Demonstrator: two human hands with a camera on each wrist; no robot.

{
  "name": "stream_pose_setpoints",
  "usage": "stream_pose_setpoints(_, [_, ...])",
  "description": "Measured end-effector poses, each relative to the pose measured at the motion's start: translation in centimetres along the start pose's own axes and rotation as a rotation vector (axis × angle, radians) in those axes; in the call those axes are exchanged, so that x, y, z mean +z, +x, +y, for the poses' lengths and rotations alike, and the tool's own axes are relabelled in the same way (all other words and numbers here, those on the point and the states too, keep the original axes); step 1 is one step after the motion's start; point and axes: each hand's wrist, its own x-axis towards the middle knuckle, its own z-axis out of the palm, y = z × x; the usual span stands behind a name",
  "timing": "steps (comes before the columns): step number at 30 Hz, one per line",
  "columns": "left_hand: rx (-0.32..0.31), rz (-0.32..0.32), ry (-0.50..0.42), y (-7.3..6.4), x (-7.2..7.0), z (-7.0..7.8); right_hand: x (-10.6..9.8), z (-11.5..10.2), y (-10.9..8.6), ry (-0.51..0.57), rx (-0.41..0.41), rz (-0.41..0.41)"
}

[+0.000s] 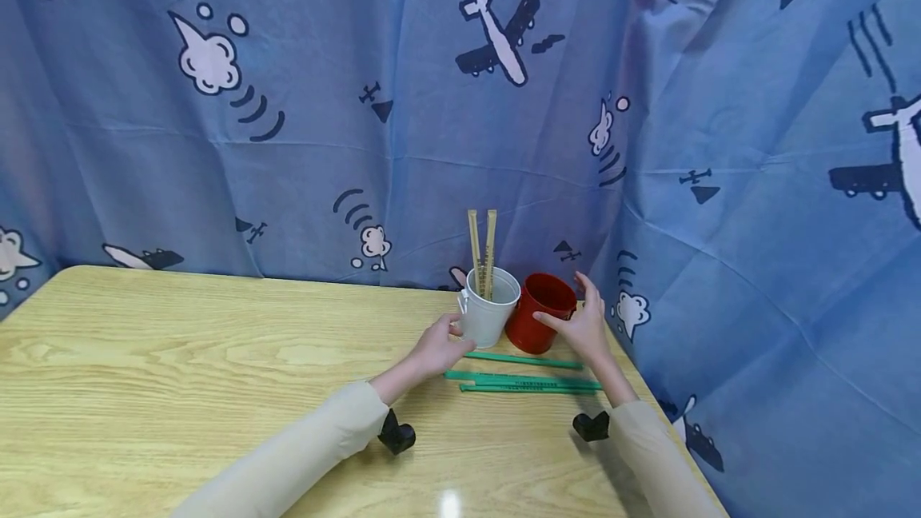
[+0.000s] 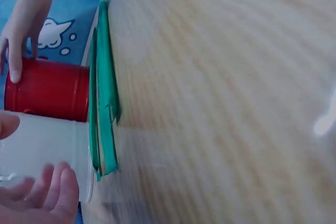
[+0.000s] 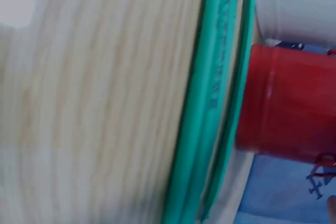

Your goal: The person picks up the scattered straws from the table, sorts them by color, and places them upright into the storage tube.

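Observation:
A white bucket stands at the back of the table, with two long, thin tan printed packets upright in it. My left hand is at its left front side, thumb and fingers spread apart. Touching or nearly touching the white one on its right is a red bucket. My right hand reaches round the red bucket's right side, thumb toward the front and fingers raised by the rim. In the left wrist view, one straight finger of the right hand lies against the red bucket's side near its rim.
Several long, thin green printed packets lie crosswise on the wooden table, in front of both buckets. A blue patterned curtain hangs behind the table and along its right edge. Black wrist mounts show by both sleeves.

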Motion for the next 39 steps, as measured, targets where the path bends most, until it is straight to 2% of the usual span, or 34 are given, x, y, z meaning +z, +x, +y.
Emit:
stream_pose_setpoints(2, [0.015, -0.04, 0.024, -0.5, 0.2, 0.0, -0.2, 0.5, 0.0, 0.029, 0.033, -0.029])
stream_pose_setpoints(6, [0.088, -0.11, 0.067, -1.1, 0.4, 0.3, -0.7, 1.2, 0.3, 0.072, 0.093, -0.106])
stream_pose_setpoints(13, [0.158, -0.186, 0.047, -0.9, 0.9, 0.7, -0.8, 1.9, 0.8, 0.118, 0.148, -0.214])
stream_pose_setpoints(17, [0.212, -0.208, 0.047, -0.4, 1.3, 0.7, -0.7, 2.5, 0.8, 0.189, 0.141, -0.236])
stream_pose_setpoints(19, [0.276, -0.208, 0.076, -0.3, 1.5, 0.7, -0.7, 2.8, 0.9, 0.21, 0.127, -0.247])
stream_pose_setpoints(23, [0.33, -0.221, 0.138, 0.1, 2.4, 0.5, -0.6, 3.0, 1.0, 0.237, 0.094, -0.279])
stream_pose_setpoints(28, [0.326, -0.247, 0.278, 0.6, 3.8, 0.6, -0.6, 3.1, 1.1, 0.245, 0.095, -0.313])
stream_pose_setpoints(33, [0.325, -0.26, 0.447, 0.5, 4.7, 1.2, -0.4, 3.0, 1.2, 0.262, 0.1, -0.332])
stream_pose_setpoints(39, [0.314, -0.264, 0.569, 0.6, 5.7, 1.5, -0.5, 2.9, 1.2, 0.23, 0.109, -0.34])
